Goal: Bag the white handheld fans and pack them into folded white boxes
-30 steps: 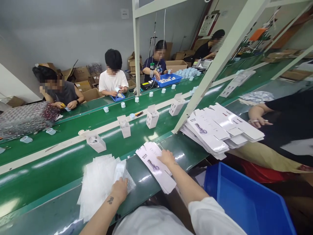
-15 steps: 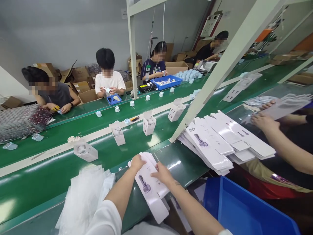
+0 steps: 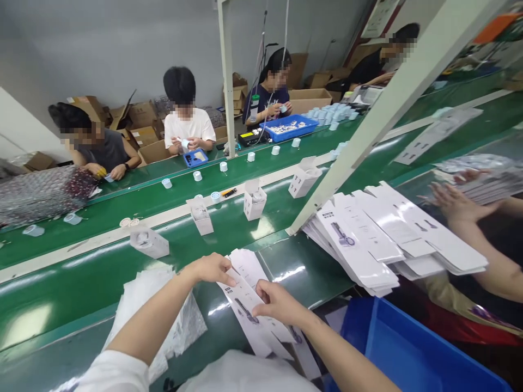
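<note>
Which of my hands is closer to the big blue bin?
Right. Your right hand, at the flat cartons, is left of the blue bin; your left hand, at their far end, is farther left.

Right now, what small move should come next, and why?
Probably ease the top printed carton clear of the flat cartons: the left grip is at its upper end, the right grip at its side, and other cartons lie beneath.
</note>
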`<action>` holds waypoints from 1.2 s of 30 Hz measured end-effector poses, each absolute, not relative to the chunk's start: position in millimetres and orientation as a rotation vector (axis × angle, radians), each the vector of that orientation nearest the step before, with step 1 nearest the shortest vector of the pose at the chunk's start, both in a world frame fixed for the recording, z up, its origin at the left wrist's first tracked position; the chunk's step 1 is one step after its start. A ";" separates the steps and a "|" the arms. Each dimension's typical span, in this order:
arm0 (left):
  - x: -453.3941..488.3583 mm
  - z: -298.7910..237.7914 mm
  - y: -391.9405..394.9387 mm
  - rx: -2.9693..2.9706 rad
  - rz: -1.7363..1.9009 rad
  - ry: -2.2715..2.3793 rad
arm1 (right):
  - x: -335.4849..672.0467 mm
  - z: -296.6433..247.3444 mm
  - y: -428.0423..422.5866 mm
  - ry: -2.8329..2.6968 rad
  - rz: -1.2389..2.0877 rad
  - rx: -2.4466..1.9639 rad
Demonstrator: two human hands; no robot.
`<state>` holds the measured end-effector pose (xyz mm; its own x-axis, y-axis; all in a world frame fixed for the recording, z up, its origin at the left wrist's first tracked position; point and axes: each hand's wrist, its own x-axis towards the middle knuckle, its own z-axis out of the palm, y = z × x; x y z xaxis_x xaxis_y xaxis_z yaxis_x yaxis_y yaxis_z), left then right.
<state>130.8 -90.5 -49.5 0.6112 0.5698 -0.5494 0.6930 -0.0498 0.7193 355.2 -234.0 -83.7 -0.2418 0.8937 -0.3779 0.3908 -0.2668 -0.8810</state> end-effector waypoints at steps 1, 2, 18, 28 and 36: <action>122.5 -37.3 -94.7 1.704 -0.140 0.952 | 355.2 -75.9 -238.2 -1.544 1.559 -1.521; 114.9 -25.1 -100.5 1.688 -0.134 0.873 | 355.2 -69.2 -242.1 -1.551 1.577 -1.488; 35.6 72.2 -195.1 1.631 0.267 0.830 | 304.2 -28.6 -229.8 -1.899 1.885 -0.783; 32.1 19.3 -238.4 0.922 0.905 0.517 | 269.1 16.1 -206.3 -1.959 1.920 -0.479; 36.2 39.7 -263.0 0.665 1.001 0.664 | 246.7 34.6 -202.3 -2.284 1.873 -0.424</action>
